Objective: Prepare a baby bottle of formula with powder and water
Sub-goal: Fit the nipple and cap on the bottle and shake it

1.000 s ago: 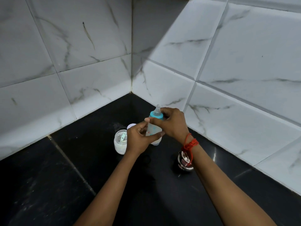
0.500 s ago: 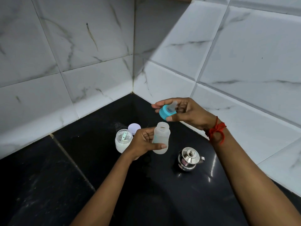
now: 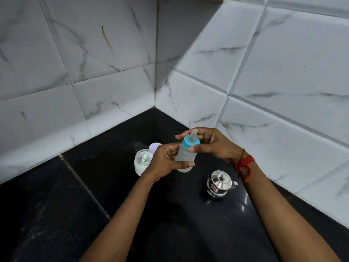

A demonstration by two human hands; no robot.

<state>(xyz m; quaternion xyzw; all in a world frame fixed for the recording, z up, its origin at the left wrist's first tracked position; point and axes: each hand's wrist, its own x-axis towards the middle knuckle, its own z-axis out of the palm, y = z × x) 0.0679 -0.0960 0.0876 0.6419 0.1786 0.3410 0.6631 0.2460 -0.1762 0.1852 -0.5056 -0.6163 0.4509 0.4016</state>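
Note:
A small translucent baby bottle [image 3: 186, 157] is held tilted above the black counter, with its blue cap and clear teat [image 3: 190, 141] sitting on its neck. My left hand [image 3: 166, 163] grips the bottle's body from the left. My right hand [image 3: 213, 143] pinches the blue cap with thumb and fingers. An open jar of white powder [image 3: 142, 164] with a pale green scoop inside stands just left of my left hand. Its round white lid [image 3: 154, 147] lies behind it. A small steel kettle [image 3: 220, 184] stands below my right wrist.
The black stone counter [image 3: 75, 205] runs into a corner between two white marble-tiled walls [image 3: 264, 82]. A seam crosses the counter at the left. A red thread is tied on my right wrist.
Half a second ago the blue cap was off and held above the open bottle. My right hand has brought it back down onto the bottle's neck, and the bottle has risen a little.

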